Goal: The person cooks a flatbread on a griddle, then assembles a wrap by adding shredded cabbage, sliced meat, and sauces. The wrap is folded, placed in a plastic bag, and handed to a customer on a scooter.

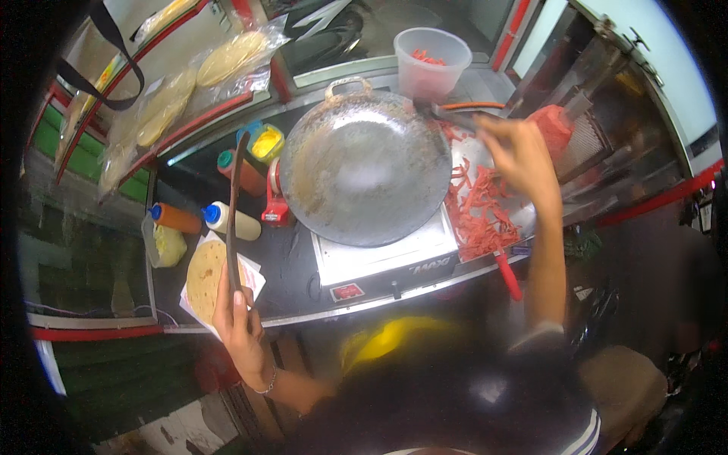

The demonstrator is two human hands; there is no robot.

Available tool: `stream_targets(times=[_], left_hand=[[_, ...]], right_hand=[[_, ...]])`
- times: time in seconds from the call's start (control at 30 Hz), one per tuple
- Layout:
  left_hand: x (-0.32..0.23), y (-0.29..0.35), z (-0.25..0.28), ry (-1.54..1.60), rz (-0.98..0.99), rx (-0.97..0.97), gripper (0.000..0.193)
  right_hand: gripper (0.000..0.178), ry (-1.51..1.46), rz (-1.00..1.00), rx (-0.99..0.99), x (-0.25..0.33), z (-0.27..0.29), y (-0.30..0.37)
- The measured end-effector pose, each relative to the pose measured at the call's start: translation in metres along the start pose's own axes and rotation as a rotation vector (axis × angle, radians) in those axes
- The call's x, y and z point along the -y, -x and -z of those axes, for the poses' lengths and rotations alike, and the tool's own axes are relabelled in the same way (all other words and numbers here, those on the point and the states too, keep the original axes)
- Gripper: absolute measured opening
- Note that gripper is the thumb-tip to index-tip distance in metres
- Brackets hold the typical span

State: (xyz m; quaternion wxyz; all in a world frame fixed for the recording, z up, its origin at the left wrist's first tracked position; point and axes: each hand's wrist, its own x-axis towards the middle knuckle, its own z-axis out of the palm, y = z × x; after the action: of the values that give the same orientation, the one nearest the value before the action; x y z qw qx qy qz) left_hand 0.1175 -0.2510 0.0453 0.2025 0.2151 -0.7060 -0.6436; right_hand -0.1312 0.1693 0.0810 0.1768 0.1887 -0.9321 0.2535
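My left hand (241, 326) is closed round the lower end of a long, narrow brown tool (236, 182), which points away from me; its exact kind cannot be made out. Beneath it, a round flatbread (203, 280) lies on white paper (254, 282) at the counter's left. My right hand (519, 159) is raised at the right of a wide dark wok (356, 171), its fingers closed on the handle of a spatula (453, 115). The spatula's blade is at the wok's far right rim. Shredded reddish meat (481, 220) lies on a metal tray below my right hand.
The wok sits on a stove (387, 262). Left of it stand sauce bottles (233, 221) and a tub of yellow spread (267, 142). A whitish bucket (432, 61) is behind; a red-handled knife (506, 274) overhangs the front edge. A meat stack (552, 129) stands right; bagged flatbreads (231, 59) lie back left.
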Motion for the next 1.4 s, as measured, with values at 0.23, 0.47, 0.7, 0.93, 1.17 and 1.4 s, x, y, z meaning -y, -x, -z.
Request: stream_targets(times=[0.23,0.47,0.7,0.93,1.17,1.4], left_hand=[[-0.007,0.015,-0.007,-0.052,-0.059,0.155,0.058],[-0.028,0.045,-0.056,-0.202,-0.083,0.45,0.059],[-0.045,0.058,-0.105,-0.409,-0.162,0.64,0.055],[-0.046,0.066,-0.141,-0.392,-0.168,0.648,0.056],[-0.038,0.087,-0.169,-0.501,-0.216,0.72,0.058],[-0.036,0.083,-0.152,-0.372,-0.207,0.621,0.062]], right_hand=[[0.038,0.313,-0.149,-0.231,-0.045,-0.034,-0.124],[0.036,-0.003,-0.049,-0.14,0.001,0.042,0.09],[0.05,0.269,-0.223,0.083,-0.045,-0.039,0.154],[0.056,0.258,-0.155,0.313,-0.037,0.016,0.212],[0.055,0.278,-0.276,0.001,-0.088,-0.004,0.204],[0.061,0.39,-0.267,0.224,-0.08,0.044,0.231]])
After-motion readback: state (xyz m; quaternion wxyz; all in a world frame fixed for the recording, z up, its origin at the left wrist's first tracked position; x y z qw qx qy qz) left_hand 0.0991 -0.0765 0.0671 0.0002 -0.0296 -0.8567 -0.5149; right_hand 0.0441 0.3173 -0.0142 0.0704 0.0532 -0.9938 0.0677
